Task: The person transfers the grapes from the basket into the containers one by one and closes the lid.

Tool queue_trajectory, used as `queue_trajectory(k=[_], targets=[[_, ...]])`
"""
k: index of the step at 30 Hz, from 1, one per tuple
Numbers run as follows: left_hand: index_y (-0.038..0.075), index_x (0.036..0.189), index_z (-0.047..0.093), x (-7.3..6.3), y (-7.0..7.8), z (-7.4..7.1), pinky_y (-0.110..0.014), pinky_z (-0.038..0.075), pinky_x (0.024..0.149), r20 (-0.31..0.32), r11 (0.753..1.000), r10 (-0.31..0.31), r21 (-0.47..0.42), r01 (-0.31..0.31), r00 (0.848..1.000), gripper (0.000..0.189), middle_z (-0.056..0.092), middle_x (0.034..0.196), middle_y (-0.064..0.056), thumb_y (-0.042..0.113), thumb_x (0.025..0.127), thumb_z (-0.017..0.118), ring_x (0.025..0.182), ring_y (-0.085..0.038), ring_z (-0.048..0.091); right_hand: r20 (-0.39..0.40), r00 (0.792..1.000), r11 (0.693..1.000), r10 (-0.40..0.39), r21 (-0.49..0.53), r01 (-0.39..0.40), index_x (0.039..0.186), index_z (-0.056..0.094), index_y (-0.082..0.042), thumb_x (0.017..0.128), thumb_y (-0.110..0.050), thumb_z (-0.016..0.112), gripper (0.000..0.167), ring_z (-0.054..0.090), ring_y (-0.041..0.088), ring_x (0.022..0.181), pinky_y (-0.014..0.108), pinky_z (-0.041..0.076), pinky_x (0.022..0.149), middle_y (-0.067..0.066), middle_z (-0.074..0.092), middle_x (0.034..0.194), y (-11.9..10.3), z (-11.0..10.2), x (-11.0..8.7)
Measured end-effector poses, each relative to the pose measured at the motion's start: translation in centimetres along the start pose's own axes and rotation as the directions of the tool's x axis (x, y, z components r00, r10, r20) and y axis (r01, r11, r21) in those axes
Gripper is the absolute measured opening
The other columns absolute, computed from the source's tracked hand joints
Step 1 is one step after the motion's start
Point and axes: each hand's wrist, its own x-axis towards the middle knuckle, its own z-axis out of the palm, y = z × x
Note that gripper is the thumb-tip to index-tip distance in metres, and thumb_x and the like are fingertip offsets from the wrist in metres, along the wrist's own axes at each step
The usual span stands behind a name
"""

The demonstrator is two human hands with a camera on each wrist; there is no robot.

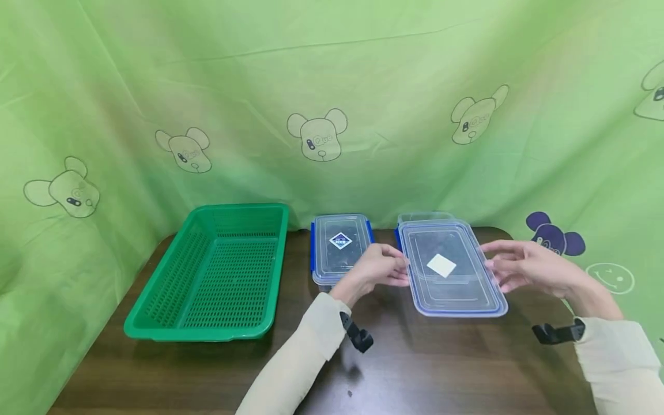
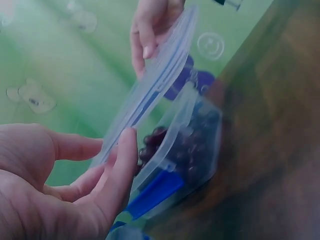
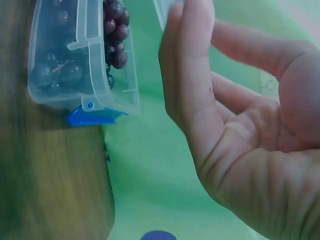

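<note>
A clear lid (image 1: 456, 297) with a white square label is held up, tilted, between both hands. My left hand (image 1: 381, 266) pinches its left edge between thumb and fingers. Gripping the opposite edge is my right hand (image 1: 534, 268). Below and behind the lid stands an uncovered clear plastic container (image 2: 207, 145) with blue side clips. Dark grapes (image 3: 117, 32) fill it up to near the rim, as the right wrist view shows. From the head view, the lid hides most of this container.
A second clear container (image 1: 337, 227) with its lid on and blue clips stands left of the left hand. Further left, a green perforated basket (image 1: 280, 265) sits on the dark wooden table (image 1: 404, 374). A green curtain (image 1: 394, 69) hangs behind the table.
</note>
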Motion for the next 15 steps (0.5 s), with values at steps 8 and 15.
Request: queue_trajectory(k=[8, 15], targets=[[0.002, 0.094, 0.065, 2.8, 2.1, 0.1, -0.03, 0.066, 0.068, -0.073, 1.0, 0.018, -0.023, -0.019, 0.997, 0.009, 0.066, 0.074, -0.008, -0.006, 0.095, 0.067, 0.062, -0.016, 0.065, -0.225, 0.962, 0.988, 0.155, 0.054, -0.147, 0.114, 0.068, -0.04, 0.106, -0.007, 0.06, 0.035, 0.074, 0.014, 0.081, 0.034, 0.066, 0.078, 0.0, 0.078, 0.095, -1.5, -1.3, 2.7], [-0.004, 0.106, 0.072, 4.7, 3.3, 0.3, -0.03, 0.066, 0.07, -0.131, 0.998, 0.05, -0.021, -0.053, 0.99, 0.012, 0.069, 0.077, -0.008, -0.006, 0.094, 0.069, 0.064, -0.016, 0.066, -0.279, 0.941, 0.978, 0.19, 0.135, -0.158, 0.106, 0.072, -0.036, 0.106, -0.011, 0.062, 0.028, 0.075, 0.011, 0.081, 0.03, 0.065, 0.078, -0.003, 0.079, 0.093, -2.0, -2.2, 4.2]])
